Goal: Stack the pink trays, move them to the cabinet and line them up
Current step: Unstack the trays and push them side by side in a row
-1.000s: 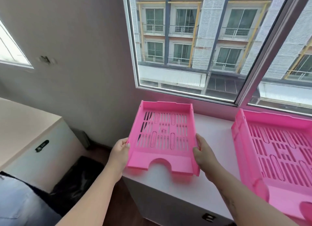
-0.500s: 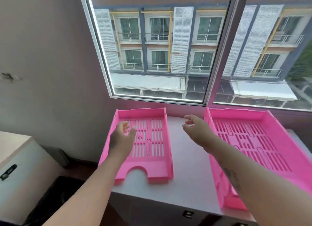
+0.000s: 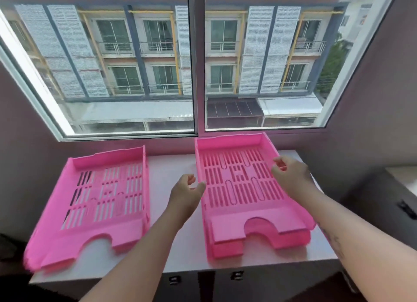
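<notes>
Two pink slotted trays lie side by side on the white cabinet top (image 3: 171,166) under the window. The left tray (image 3: 94,202) lies flat, its front left corner at the cabinet's edge. The right tray (image 3: 241,182) looks like a stack of at least two, with a second layer showing at its front. My left hand (image 3: 186,192) hovers at the right stack's left wall, fingers curled and apart, holding nothing. My right hand (image 3: 291,175) hovers over the stack's right wall, fingers loosely bent, empty.
A large window (image 3: 196,65) stands directly behind the trays. The cabinet has small dark latches (image 3: 237,275) on its front. A grey cabinet (image 3: 383,202) stands to the right, and dark floor shows at the lower left.
My hands let go of the left tray, which now rests on the cabinet. Both hands and my view have moved right, to either side of the right stack.
</notes>
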Tool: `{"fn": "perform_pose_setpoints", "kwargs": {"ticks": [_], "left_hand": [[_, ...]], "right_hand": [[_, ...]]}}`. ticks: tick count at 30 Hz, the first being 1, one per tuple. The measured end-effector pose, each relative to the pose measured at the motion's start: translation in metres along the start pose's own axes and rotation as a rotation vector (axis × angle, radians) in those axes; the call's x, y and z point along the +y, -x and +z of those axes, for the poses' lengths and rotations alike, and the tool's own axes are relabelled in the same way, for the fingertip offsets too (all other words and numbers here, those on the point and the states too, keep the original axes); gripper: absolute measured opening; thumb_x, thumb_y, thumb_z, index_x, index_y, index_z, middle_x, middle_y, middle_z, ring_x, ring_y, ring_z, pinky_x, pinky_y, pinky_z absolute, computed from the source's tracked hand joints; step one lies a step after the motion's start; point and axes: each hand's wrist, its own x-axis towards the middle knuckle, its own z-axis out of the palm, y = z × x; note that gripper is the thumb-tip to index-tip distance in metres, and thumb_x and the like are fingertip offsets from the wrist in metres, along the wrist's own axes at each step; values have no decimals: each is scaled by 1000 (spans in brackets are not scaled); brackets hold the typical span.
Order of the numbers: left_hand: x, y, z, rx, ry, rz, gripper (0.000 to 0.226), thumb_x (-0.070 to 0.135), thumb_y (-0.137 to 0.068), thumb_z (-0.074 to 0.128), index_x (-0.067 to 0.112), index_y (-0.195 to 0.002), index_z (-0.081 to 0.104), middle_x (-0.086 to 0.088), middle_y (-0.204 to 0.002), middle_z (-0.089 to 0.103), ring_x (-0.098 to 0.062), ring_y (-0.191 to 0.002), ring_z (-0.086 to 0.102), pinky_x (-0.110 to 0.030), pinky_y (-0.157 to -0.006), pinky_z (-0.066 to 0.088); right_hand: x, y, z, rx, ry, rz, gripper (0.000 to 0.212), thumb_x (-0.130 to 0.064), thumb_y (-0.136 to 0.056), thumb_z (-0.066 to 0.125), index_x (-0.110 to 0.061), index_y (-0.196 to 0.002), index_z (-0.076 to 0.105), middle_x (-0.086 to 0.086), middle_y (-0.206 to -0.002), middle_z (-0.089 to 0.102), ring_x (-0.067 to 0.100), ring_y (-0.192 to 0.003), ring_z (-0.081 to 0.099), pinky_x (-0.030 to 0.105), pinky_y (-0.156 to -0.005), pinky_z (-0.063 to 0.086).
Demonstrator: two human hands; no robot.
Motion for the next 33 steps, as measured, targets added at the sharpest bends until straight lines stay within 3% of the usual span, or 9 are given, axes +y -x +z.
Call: {"fn": "perform_pose_setpoints", "kwargs": {"ticks": [4,7,9,11,17,19,22,27,33], "left_hand": [[-5,3,20,-22,8,-67,44,23,-93,54,11,-135,54,-6,-133,62,-19,-108,62,-38,-97,51],[-8,2,19,2,-27,-68,28,19,-88,47,8,-105,66,-16,-99,72,-25,-82,67,-41,-78,58],[-14,-3,12,27,-62,-76,32,20,-83,43,-1,-99,61,-28,-99,67,-21,-69,55,-37,-63,47],[-20,-8,2,63,-80,-84,33,20,-83,42,-3,-99,60,-31,-99,65,-19,-68,51,-38,-60,44],[-29,-23,-45,129,-143,-57,25,10,-92,44,-5,-99,63,-26,-82,63,-20,-66,48,-35,-58,39],[-35,-28,-56,121,-161,-48,24,11,-92,44,-5,-96,61,-19,-75,53,-19,-62,40,-35,-55,35],[-40,-36,-67,105,-162,-26,14,11,-89,45,12,-86,59,-12,-76,54,-18,-61,38,-35,-56,33],[-30,-56,-71,56,-112,35,22,12,-87,47,-4,-88,63,-11,-71,53,-18,-63,43,-32,-57,35],[-3,-60,-18,-90,-81,139,23,9,-87,49,-12,-82,57,-9,-64,46,-17,-59,36,-34,-58,30]], "right_hand": [[43,3,-8,-20,8,36,30,-18,-89,54,-15,-118,64,10,-114,67,24,-88,60,33,-73,48],[51,6,0,-109,-35,41,39,-11,-94,47,-17,-132,55,8,-110,66,24,-83,57,31,-70,46],[48,7,8,-112,-44,36,49,-9,-94,43,-19,-142,47,10,-118,66,23,-83,55,32,-73,48],[39,11,18,-125,-76,19,52,-7,-94,40,-20,-144,44,9,-116,66,23,-82,55,35,-75,52],[3,21,58,-143,-115,8,56,-7,-95,37,-24,-149,36,0,-102,61,18,-78,64,33,-61,54],[-7,25,68,-125,-110,36,58,-7,-94,36,-26,-149,36,2,-101,64,20,-76,65,39,-64,58],[-19,32,74,-105,-155,68,56,-5,-95,36,-24,-147,39,-3,-101,59,17,-77,62,35,-66,57],[-26,32,63,-4,-247,90,54,-2,-92,38,-22,-141,49,-5,-108,64,21,-86,63,40,-84,56],[8,31,14,121,-218,135,53,1,-90,41,-21,-136,55,-2,-109,67,21,-89,63,36,-84,53]]}}
